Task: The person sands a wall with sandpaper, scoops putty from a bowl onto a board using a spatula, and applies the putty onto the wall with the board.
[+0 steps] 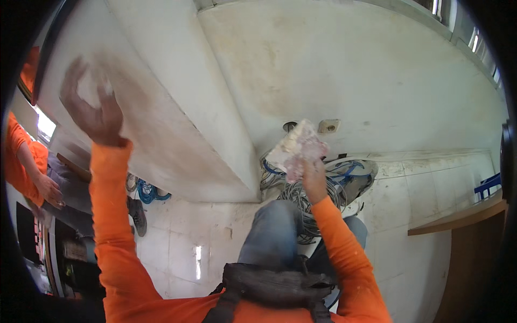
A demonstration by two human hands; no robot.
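Head view, and the action is up against a pale, smudged wall (344,75)! The right hand (315,182) has its fingers wrapped tight around a crumpled white-and-pink cloth (295,149), which sits in front of the lower wall, just beside a square wall socket (329,126) and partly over a round dark hole (290,126). What's inside that hole? Cannot tell, it's just dark from this angle.

Over to the left hand (99,116): fingers curved and wide apart, thumb well clear of them, raised in front of a stained white pillar (161,124). Touching it or not, the blur won't say.

Now the containers: a black pouch (274,282) rides at the person's waist, its contents hidden. Below the cloth, a big tangle of grey cables (304,207) piles on the tiled floor (183,242) around the knees, with a dark grey lump (360,182) just beside it, sack or otherwise, hard to say. More coils, blue cables (146,191) this time, lie at the pillar's foot.

And far left, a co-worker's hand (49,189) rests near grey trousers (67,180)!
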